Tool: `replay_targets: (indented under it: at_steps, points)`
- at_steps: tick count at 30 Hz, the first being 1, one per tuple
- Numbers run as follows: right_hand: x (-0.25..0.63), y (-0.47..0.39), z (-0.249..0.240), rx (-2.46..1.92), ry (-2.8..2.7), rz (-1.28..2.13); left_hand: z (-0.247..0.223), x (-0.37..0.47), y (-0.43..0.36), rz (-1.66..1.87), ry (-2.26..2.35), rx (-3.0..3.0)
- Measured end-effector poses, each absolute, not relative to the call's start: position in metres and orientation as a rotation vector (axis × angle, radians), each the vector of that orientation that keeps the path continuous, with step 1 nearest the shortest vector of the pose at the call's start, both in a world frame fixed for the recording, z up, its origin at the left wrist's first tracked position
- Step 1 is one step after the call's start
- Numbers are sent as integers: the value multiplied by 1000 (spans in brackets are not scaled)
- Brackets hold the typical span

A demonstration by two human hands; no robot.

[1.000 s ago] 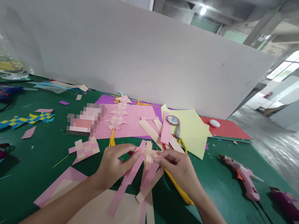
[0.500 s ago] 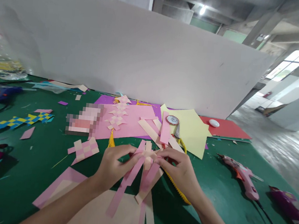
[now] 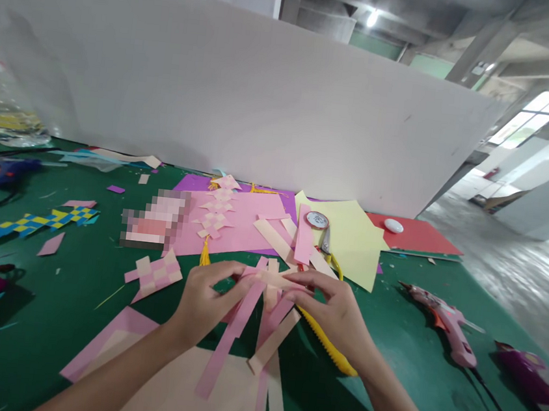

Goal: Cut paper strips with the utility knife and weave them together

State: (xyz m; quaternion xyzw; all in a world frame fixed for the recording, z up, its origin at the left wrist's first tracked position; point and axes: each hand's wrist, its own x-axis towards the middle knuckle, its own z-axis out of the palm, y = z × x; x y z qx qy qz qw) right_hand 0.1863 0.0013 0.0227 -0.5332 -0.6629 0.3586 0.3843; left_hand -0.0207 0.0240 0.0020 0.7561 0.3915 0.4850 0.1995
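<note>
Between my hands is a small weave of pink and beige paper strips (image 3: 246,310), their long ends hanging down toward me. My left hand (image 3: 208,297) pinches its left side between thumb and fingers. On the right side, my right hand (image 3: 335,307) is closed on the strip ends, thumb below and index finger above. A beige strip (image 3: 288,282) runs across the middle of the weave toward my right fingers. Below lie loose strips and a beige paper sheet (image 3: 200,394). Left of my left hand rests a checkered pink and beige woven piece (image 3: 156,275).
Behind my hands, a woven ornament (image 3: 218,209) with a yellow tassel lies on pink paper (image 3: 253,223). Yellow-handled scissors (image 3: 326,240) and a tape roll (image 3: 317,220) sit nearby. Pink glue gun (image 3: 443,321) at right; white board (image 3: 246,98) behind.
The beige strip now stretches more plainly across the weave to the right. My right fingers have shifted slightly; my left hand stays nearly in place.
</note>
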Motion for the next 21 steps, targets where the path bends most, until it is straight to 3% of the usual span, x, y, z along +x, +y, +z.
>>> replay_targets:
  at_steps: [10, 21]
  points:
    - [183, 6, 8, -1173, -1447, 1365, 1, -23, 24, 1418, 1180, 1867]
    - [176, 3, -2, -1281, -1341, 1295, -1, -22, 23, 1428, 1160, 1853]
